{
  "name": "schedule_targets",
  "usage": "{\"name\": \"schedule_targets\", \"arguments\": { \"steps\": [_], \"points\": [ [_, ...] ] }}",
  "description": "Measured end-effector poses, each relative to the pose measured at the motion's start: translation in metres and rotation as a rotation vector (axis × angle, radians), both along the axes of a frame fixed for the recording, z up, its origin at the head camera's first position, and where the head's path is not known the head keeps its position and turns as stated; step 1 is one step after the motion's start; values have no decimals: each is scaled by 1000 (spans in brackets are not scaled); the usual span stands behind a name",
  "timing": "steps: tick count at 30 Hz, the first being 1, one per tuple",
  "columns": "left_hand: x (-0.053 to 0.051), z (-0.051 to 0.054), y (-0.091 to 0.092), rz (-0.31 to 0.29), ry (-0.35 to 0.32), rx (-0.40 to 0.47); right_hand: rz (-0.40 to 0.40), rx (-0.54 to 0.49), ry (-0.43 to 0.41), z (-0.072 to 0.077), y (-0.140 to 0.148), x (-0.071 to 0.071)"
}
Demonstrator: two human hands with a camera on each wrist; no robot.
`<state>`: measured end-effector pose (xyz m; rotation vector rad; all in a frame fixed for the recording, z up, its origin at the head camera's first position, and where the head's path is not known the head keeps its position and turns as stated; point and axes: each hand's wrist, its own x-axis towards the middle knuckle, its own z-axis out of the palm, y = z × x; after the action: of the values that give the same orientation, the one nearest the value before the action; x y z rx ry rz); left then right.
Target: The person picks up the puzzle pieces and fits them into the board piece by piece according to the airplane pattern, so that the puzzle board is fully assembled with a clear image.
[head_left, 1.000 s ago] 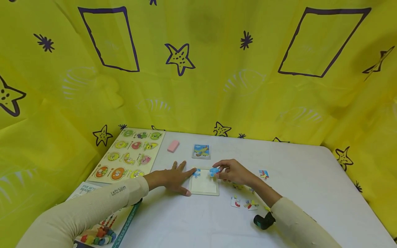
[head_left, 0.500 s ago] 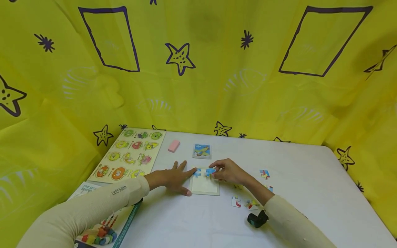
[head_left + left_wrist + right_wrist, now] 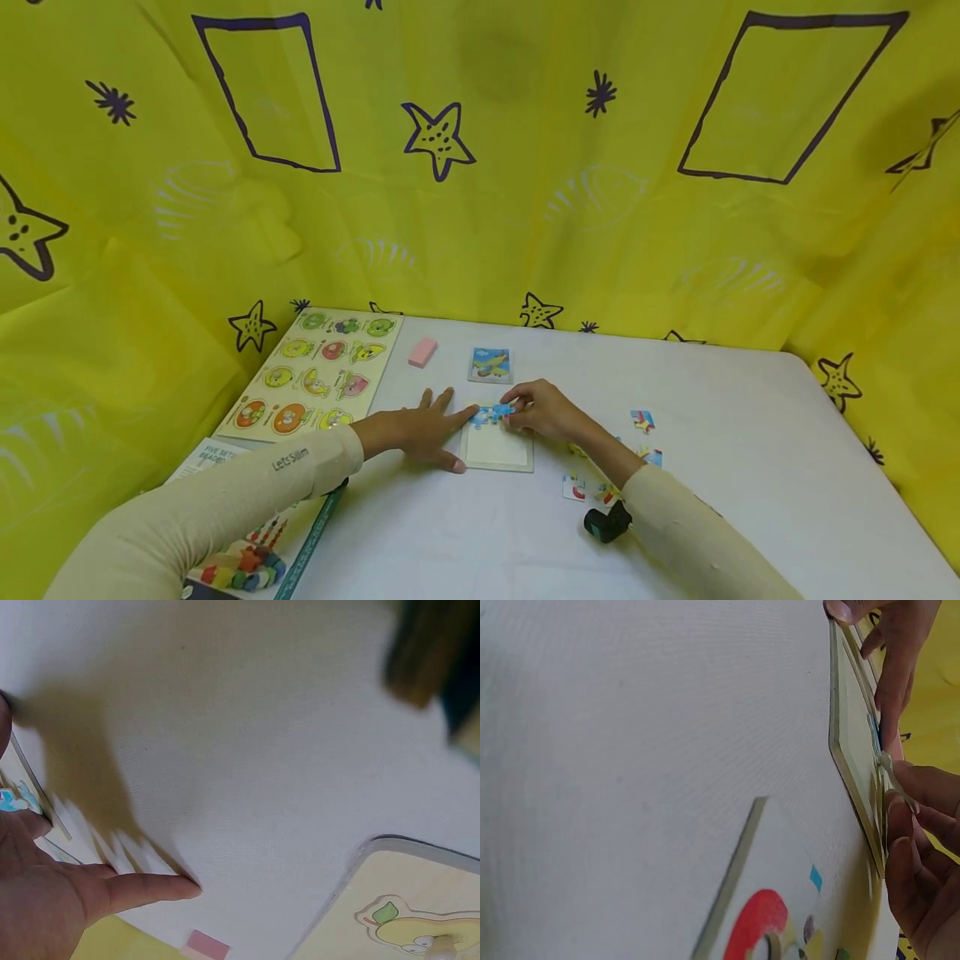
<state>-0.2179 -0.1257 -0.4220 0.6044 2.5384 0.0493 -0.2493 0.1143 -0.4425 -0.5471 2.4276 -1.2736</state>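
My right hand pinches a blue jigsaw piece over the top edge of a shallow cream puzzle tray. In the right wrist view this piece is held tilted between thumb and fingers. Another blue jigsaw piece lies in the tray's upper left corner, beside the held one. With fingers spread, my left hand rests at the tray's left side; its index fingertip touches the corner piece and its thumb lies by the lower left edge. The left wrist view shows the left hand and only the tray's edge.
Behind the tray lies a small airplane picture, with a pink block to its left. Several loose jigsaw pieces lie right of the tray, partly under the right forearm. A fruit board and a printed box or book occupy the left.
My right hand has moved left with the blue jigsaw piece, from the tray's upper right to close beside the corner piece. The left hand has stayed in place.
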Motion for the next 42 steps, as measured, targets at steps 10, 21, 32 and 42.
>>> {"name": "schedule_targets", "arguments": {
  "steps": [10,21,32,42],
  "points": [
    [0,1,1,10,-8,8,-47,140,42,-1,-6,-2],
    [0,3,1,-30,5,14,-54,237,108,1,-12,-1],
    [0,4,0,-48,-14,-9,-18,261,141,3,-13,-1],
    [1,5,2,-44,-6,-27,-21,249,156,1,-13,-2]
  ]
}}
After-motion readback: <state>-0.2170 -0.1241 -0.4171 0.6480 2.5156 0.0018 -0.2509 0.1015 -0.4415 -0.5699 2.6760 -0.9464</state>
